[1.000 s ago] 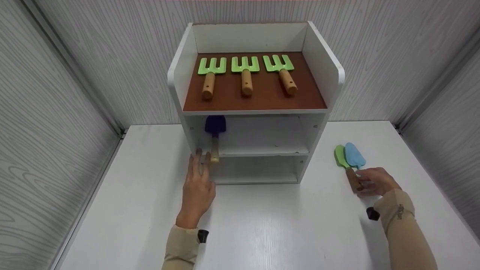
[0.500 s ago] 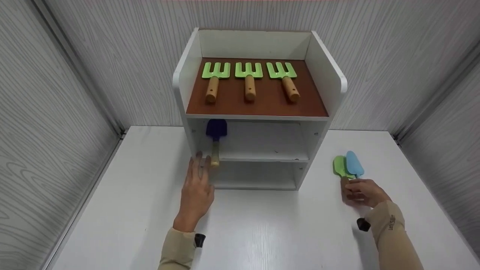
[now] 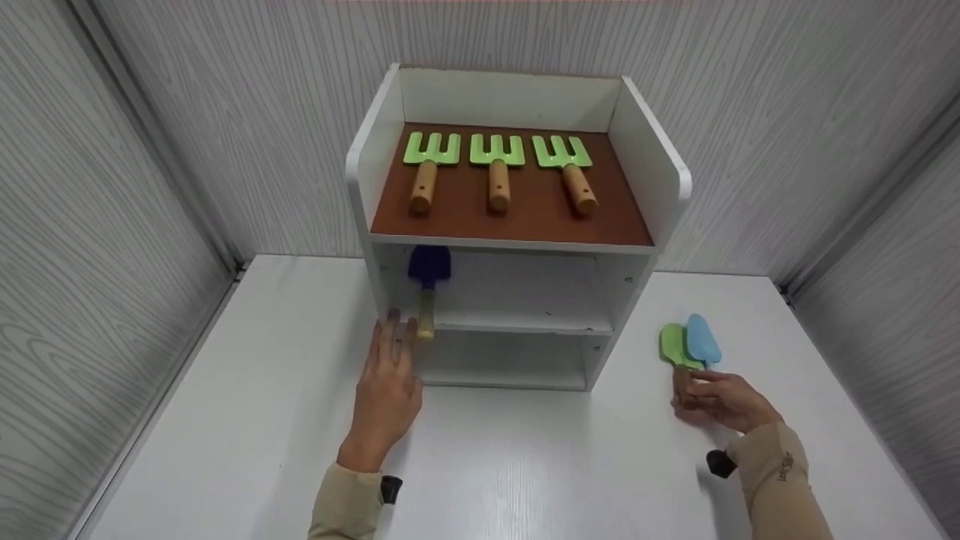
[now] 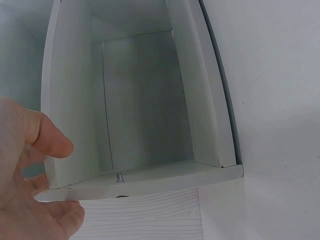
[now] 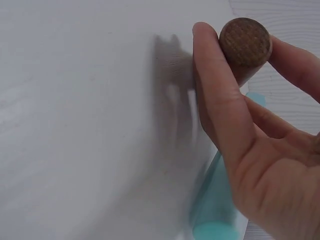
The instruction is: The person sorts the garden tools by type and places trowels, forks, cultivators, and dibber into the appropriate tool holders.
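My right hand (image 3: 731, 401) holds a green garden trowel by its brown wooden handle (image 5: 245, 45), whose round end faces the right wrist camera. The trowel's green blade (image 3: 675, 343) points away from me, beside the light blue blade of a second trowel (image 3: 703, 339). That one's teal handle (image 5: 215, 210) lies on the table, below my hand in the right wrist view. My left hand (image 3: 382, 401) is at the front left edge of the white shelf unit (image 3: 517, 244), fingers mostly straight and spread around the side panel (image 4: 130, 187).
On the brown top shelf (image 3: 525, 217) lie three green hand forks (image 3: 497, 169) in a row. A dark blue trowel (image 3: 429, 266) sits at the left of the middle shelf, its handle jutting over the front edge. Grey wood-grain walls enclose the white table (image 3: 510, 480).
My right hand has moved left onto the green trowel's handle and taken hold of it; the handle has turned more upright. The left hand stays by the shelf. The head view has shifted slightly.
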Action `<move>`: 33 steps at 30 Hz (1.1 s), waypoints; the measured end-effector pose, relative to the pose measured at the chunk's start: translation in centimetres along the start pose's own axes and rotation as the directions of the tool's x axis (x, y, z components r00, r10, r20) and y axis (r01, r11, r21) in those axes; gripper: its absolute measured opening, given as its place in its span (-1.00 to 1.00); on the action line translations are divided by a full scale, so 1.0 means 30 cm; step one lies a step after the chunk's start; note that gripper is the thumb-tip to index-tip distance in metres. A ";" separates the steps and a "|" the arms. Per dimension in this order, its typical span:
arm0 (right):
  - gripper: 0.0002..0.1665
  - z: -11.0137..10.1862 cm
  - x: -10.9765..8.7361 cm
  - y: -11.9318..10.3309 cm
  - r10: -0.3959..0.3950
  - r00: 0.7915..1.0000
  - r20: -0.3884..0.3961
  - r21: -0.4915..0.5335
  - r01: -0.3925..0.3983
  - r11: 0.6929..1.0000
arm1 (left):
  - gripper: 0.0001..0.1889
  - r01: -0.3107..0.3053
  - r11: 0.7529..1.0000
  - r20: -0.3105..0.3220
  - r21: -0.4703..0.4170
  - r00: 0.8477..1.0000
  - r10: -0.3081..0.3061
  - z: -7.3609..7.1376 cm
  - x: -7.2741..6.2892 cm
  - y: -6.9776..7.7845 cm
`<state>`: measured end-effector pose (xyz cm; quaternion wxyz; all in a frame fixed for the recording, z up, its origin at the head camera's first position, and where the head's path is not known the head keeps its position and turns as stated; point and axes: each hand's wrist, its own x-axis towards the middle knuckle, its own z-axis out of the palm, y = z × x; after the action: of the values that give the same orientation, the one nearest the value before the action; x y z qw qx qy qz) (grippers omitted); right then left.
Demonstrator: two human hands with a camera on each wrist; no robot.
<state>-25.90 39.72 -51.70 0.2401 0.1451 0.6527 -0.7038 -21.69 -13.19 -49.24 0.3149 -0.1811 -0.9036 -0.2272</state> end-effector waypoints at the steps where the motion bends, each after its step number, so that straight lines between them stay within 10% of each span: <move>1: -0.11 0.001 -0.001 0.000 0.000 1.000 0.006 0.011 0.000 1.000 | -0.21 0.002 1.000 0.002 0.001 1.000 -0.002 -0.001 0.000 0.000; 12: -0.12 -0.003 -0.026 0.011 -0.030 0.996 0.083 0.098 0.022 0.995 | -0.23 0.027 1.000 0.041 0.010 0.999 -0.027 -0.012 0.008 0.011; 33: -0.29 0.003 -0.036 0.030 -0.048 0.987 0.154 -0.045 0.056 0.997 | -0.23 0.018 1.000 0.041 0.000 0.999 -0.018 -0.014 0.002 0.004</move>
<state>-24.51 39.77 -51.90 0.2744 0.0679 0.6530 -0.7026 -21.47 -13.29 -48.86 0.2944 -0.1777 -0.9113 -0.2266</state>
